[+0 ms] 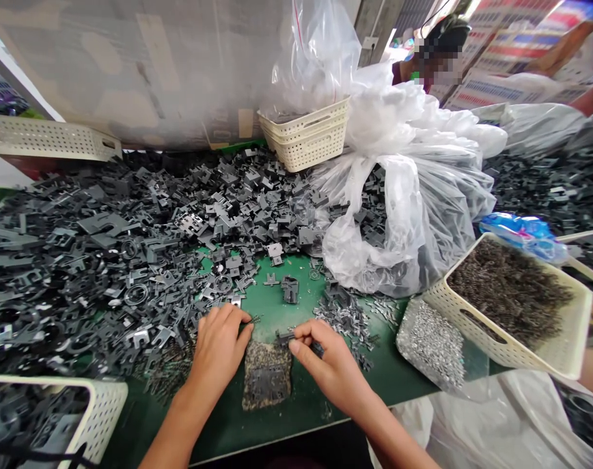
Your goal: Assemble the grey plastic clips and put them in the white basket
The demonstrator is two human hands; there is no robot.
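Observation:
My right hand (pixel 320 348) pinches a small dark grey plastic part (pixel 284 337) just above the back edge of a speckled block (pixel 267 355). Several dark parts (pixel 269 383) lie on the front half of that block. My left hand (pixel 225 332) is left of the block, its thumb and forefinger closed around a thin, small spring-like piece (pixel 256 319). Behind the hands, a dark assembled part (pixel 290 290) rests on the green table (pixel 296 264), with a small flat piece (pixel 271 279) beside it.
Grey plastic parts (pixel 105 247) are heaped across the left and back. Clear plastic bags (pixel 408 215) stand at the back right. On the right are a basket of springs (pixel 511 293) and a bag of small metal pieces (pixel 430 342). A person (pixel 437 52) is beyond.

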